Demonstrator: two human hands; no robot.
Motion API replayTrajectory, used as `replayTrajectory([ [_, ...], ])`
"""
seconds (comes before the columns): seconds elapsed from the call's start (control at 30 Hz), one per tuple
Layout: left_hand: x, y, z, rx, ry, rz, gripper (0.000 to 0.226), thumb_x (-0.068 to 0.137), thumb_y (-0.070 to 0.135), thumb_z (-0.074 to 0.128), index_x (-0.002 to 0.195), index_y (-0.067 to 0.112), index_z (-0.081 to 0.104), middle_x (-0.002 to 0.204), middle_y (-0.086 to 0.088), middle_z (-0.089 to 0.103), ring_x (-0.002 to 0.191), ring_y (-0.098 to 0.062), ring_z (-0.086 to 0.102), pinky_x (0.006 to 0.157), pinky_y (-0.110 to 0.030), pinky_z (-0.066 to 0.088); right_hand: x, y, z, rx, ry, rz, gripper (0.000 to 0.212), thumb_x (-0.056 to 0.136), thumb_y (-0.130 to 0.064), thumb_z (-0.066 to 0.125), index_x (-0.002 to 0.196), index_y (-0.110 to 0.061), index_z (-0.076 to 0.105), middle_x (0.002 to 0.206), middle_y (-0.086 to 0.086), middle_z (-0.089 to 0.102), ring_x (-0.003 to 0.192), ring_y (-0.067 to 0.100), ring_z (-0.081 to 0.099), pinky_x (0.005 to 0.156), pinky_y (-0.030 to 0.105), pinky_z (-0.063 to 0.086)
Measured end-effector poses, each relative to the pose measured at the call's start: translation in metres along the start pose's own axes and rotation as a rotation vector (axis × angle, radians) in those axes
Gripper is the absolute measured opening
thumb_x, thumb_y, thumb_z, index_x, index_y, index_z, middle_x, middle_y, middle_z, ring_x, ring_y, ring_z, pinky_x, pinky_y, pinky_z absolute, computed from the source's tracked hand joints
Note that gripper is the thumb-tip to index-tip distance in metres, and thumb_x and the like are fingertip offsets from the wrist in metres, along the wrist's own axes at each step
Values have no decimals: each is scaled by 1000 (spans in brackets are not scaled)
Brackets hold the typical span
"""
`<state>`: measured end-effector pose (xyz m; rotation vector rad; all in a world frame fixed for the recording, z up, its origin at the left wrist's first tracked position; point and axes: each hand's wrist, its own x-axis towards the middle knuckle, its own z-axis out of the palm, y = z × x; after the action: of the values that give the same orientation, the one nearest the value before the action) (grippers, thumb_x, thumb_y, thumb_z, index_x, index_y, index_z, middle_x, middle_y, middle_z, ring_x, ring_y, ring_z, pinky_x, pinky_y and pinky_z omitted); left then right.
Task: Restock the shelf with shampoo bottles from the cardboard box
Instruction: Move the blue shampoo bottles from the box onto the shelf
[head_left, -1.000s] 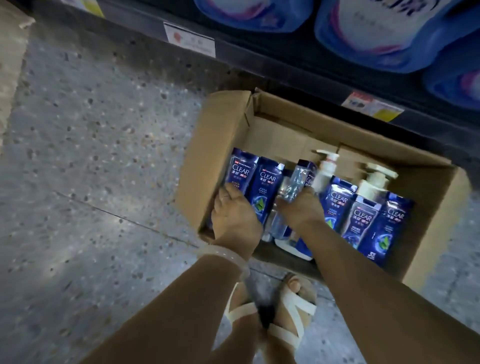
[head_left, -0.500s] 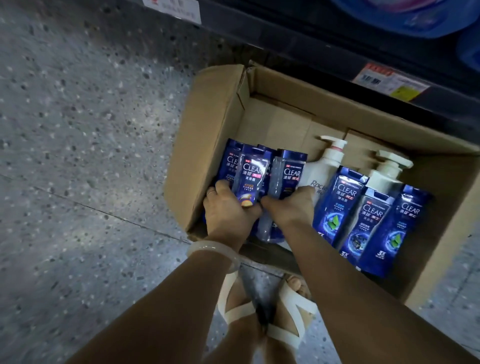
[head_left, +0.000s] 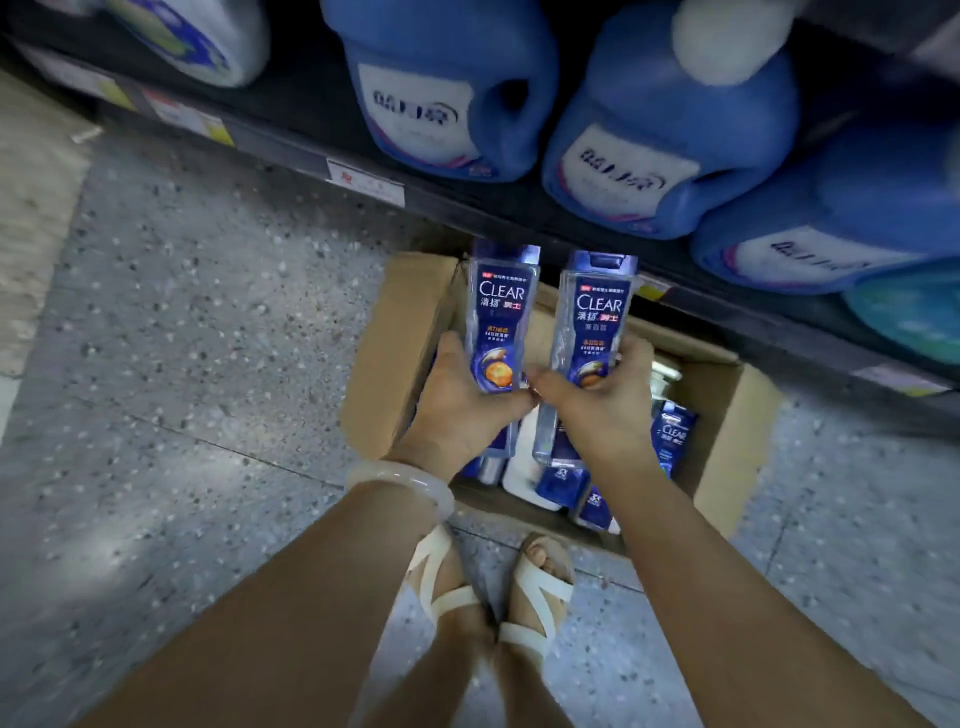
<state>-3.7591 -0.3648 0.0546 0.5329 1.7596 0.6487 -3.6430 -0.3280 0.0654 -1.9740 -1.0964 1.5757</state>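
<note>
Closest to you are your two feet in white strappy sandals (head_left: 524, 597), standing on the grey speckled stone floor (head_left: 182, 364). Your bare arms reach forward from the bottom of the view. A pale, smooth round bangle (head_left: 400, 480) sits on your left wrist.

Your left hand (head_left: 462, 400) has its fingers and thumb curled round the lower part of a dark blue see-through shampoo bottle with white CLEAR letters and an orange picture (head_left: 501, 322). Your right hand (head_left: 602, 402) is wrapped the same way round a second dark blue see-through CLEAR shampoo bottle (head_left: 597, 317). Both bottles stand upright, caps up, side by side. Your two thumbs are touching or almost touching between them. You hold both bottles up above the box.

Under your hands is the open brown cardboard box (head_left: 727, 441), sitting on the floor just in front of your toes. Inside it lie more dark blue CLEAR bottles (head_left: 672, 436) and a white bottle (head_left: 522, 467), partly hidden by your hands.

Past the box runs the dark shelf edge (head_left: 291, 150) with small white and yellow paper price tags (head_left: 366, 182). On the shelf sit big blue plastic jugs with white labels and handles (head_left: 441, 88), close together in a row. They look blurry.
</note>
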Motion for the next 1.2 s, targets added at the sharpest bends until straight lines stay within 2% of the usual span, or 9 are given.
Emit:
replayTrajectory([
  [0.1, -29, 47, -14, 6, 22, 116, 64, 63, 7, 83, 114, 13, 45, 95, 2, 63, 83, -4, 64, 70, -14, 55, -24, -44, -20, 70, 24, -55, 52, 70, -4, 76, 104, -23, 40, 87, -6, 61, 76, 13, 63, 77, 37, 55],
  [0.23, -74, 103, -26, -25, 42, 166, 64, 60, 14, 83, 107, 26, 42, 95, 2, 64, 86, -10, 66, 73, -27, 56, -62, -98, -45, 87, 35, -132, 51, 73, -3, 73, 107, -20, 39, 87, -4, 62, 77, 15, 63, 77, 39, 55],
  [0.37, -123, 154, -34, -1, 140, 245, 60, 49, 41, 81, 95, 43, 42, 89, 8, 67, 84, -15, 69, 75, -42, 58, -103, -152, -71, 97, 38, -248, 53, 74, -5, 73, 111, -19, 38, 95, -1, 64, 83, 14, 65, 74, 32, 53],
  [0.47, -163, 189, -37, -17, 169, 306, 56, 50, 38, 77, 92, 45, 42, 84, 12, 66, 82, -14, 68, 76, -45, 57, -139, -189, -94, 84, 66, -353, 54, 73, -6, 74, 109, -21, 37, 95, -8, 62, 85, 11, 66, 78, 32, 54],
  [0.57, -204, 224, -39, -68, 168, 409, 54, 60, 17, 77, 98, 36, 43, 80, 11, 63, 76, -9, 66, 74, -37, 56, -176, -220, -118, 89, 96, -422, 52, 72, -10, 74, 110, -18, 40, 93, -7, 64, 82, 14, 67, 79, 37, 55],
  [0.67, -245, 259, -43, -93, 173, 505, 55, 64, 5, 76, 103, 23, 42, 82, 9, 61, 72, -5, 62, 65, -23, 50, -214, -251, -140, 114, 133, -477, 51, 73, -8, 74, 109, -19, 39, 91, -10, 63, 80, 9, 65, 77, 30, 54],
  [0.87, -324, 327, -55, -36, 160, 679, 51, 63, 5, 74, 99, 18, 41, 79, 11, 57, 68, -7, 57, 60, -19, 46, -284, -308, -182, 138, 269, -590, 49, 72, -10, 74, 106, -18, 39, 89, -6, 64, 76, 12, 64, 74, 35, 52],
  [1.03, -393, 389, -58, -8, 131, 829, 53, 58, 17, 79, 93, 25, 41, 78, 13, 59, 74, -15, 61, 66, -23, 48, -346, -365, -221, 210, 372, -715, 50, 70, -8, 75, 105, -17, 40, 85, -12, 61, 64, -6, 60, 65, 15, 48],
  [1.2, -462, 450, -41, 23, 78, 996, 54, 67, 12, 76, 108, 18, 40, 87, 5, 60, 77, -14, 60, 60, -16, 44, -407, -408, -276, 241, 482, -809, 46, 73, -10, 74, 99, -20, 37, 85, -14, 57, 75, 5, 60, 68, 26, 48],
])
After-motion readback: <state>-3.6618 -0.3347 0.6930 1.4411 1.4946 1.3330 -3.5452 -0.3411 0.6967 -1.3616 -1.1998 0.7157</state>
